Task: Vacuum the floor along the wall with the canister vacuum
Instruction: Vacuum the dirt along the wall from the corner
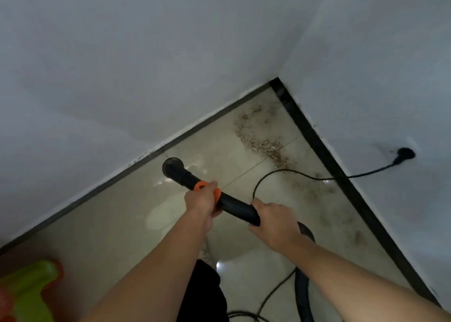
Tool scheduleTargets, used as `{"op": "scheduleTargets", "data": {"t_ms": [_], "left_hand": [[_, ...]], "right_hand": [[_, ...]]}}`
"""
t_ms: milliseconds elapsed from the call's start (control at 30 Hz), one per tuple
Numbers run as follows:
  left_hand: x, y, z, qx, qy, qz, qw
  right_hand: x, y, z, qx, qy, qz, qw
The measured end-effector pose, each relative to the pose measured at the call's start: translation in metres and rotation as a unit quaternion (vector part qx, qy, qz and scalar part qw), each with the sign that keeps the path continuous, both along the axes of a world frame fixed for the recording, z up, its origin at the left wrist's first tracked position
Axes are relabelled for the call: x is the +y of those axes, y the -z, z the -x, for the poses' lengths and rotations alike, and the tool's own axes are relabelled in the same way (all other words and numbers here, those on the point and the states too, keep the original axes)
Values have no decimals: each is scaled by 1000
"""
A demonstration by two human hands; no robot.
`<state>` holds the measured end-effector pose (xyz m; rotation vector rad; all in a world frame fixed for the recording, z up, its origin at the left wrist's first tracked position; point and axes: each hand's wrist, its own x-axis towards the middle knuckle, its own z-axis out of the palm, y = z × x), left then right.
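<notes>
A black vacuum wand [235,205] with an orange collar [216,194] slants across the middle of the view. Its round nozzle [172,167] points at the tiled floor [117,224], close to the black baseboard [102,188] of the left wall. My left hand [201,200] grips the wand at the orange collar. My right hand [273,224] holds the wand's rear end, where the black hose [302,290] leaves it and drops to the floor. A trail of brown crumbs [261,144] lies toward the room's corner, beyond the nozzle.
A black power cord [292,174] loops over the floor to a plug [405,154] in the right wall. Dusty smudges mark the floor by the right baseboard [346,182]. A green and orange plastic object [31,290] sits at the bottom left. More cord lies at the bottom edge.
</notes>
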<state>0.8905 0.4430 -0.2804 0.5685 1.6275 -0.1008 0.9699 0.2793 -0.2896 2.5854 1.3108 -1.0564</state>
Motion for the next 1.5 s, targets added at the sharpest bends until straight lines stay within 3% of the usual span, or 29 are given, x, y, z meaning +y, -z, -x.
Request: {"op": "scheduleTargets", "data": {"t_ms": [200, 367, 500, 667, 733, 867, 1000, 1133, 1200, 1300, 1433, 1500], "left_hand": [[25, -1, 2, -27, 141, 25, 989], [18, 3, -29, -44, 229, 40, 972], [7, 24, -39, -46, 368, 26, 928], [8, 67, -29, -26, 491, -80, 867], [16, 86, -23, -22, 543, -124, 830], [18, 148, 1, 7, 656, -209, 726], [19, 225, 6, 5, 752, -260, 606], [38, 295, 1, 9, 823, -296, 486], [52, 324, -16, 8, 848, -329, 415], [79, 364, -43, 1, 850, -402, 342], [100, 400, -58, -32, 788, -548, 279], [104, 413, -52, -70, 760, -576, 293]], "right_hand": [[-7, -10, 17, 104, 106, 1, 989], [-25, -8, 20, 45, 143, 17, 989], [-50, 8, 26, 2, 222, 33, 975], [-93, 46, 53, -34, 262, 77, 961], [-107, 66, 67, -44, 296, 94, 949], [-141, 125, 109, -50, 376, 141, 914], [-167, 194, 143, -69, 363, 123, 921], [-155, 243, 132, -95, 338, 77, 933], [-146, 265, 107, -121, 343, 67, 929], [-143, 290, 70, -180, 369, 60, 910], [-153, 319, 50, -217, 378, 83, 896], [-150, 332, 57, -222, 370, 72, 899]]}}
